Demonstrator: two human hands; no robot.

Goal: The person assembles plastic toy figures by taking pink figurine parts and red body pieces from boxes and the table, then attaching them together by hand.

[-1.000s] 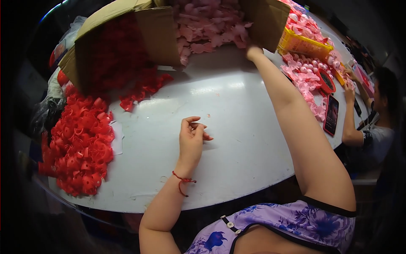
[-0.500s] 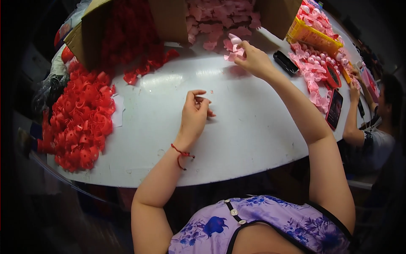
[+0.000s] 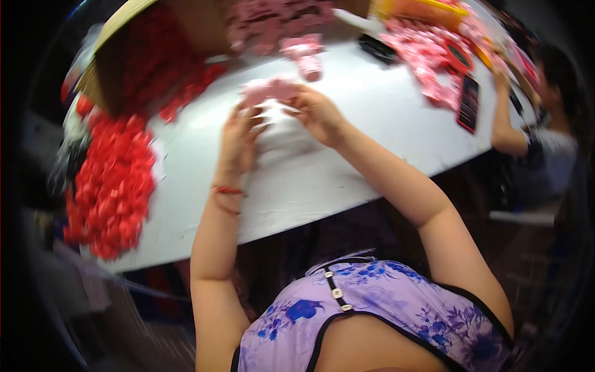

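Observation:
Both hands are raised over the middle of the white table (image 3: pixel 334 161), at the two ends of a blurred pink plastic piece (image 3: pixel 271 90). My left hand (image 3: pixel 240 133) has its fingers closed at the piece's left end. At the right end, the fingers of my right hand (image 3: pixel 317 113) pinch it. Motion smear hides the exact shape of the piece. Just beyond my right hand, more pink pieces (image 3: pixel 305 56) lie on the table, in front of a box with a pink heap (image 3: pixel 273 25) in it.
A pile of red plastic parts (image 3: pixel 118 186) covers the table's left side, beside a cardboard box (image 3: pixel 110 68) holding more red parts. To the right are a black case (image 3: pixel 377 48), pink parts (image 3: pixel 427 68), a yellow basket (image 3: pixel 424 11), a phone (image 3: pixel 468 103) and another person (image 3: pixel 551 136).
My right hand has come left and nearer from the pink heap, bringing a pink piece. My left hand has moved forward and left to meet it. The whole view has shifted and tilted.

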